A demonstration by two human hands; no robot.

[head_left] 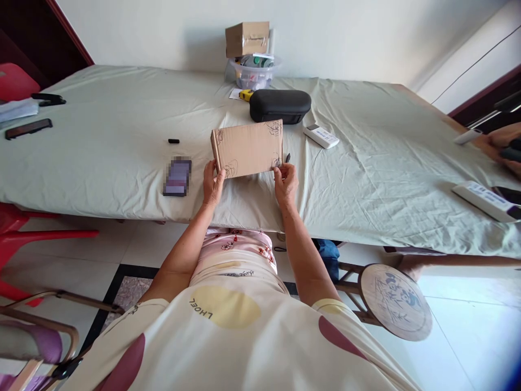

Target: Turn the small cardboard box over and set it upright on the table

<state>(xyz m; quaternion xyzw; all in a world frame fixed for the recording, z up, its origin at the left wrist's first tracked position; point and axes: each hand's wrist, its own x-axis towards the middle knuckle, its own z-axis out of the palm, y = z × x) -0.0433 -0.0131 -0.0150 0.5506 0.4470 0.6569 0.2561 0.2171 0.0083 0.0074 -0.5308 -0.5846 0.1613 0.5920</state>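
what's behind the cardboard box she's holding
Behind the cardboard box, held by the left hand and right hand, lies a black case, with a white remote to its right. The cloth directly behind the box is hidden.

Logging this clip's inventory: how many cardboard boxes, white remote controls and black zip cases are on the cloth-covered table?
Cardboard boxes: 2, a flat box held by the left hand and right hand, and a small box at the wall.
White remotes: 2.
Black zip cases: 1.
Total: 5
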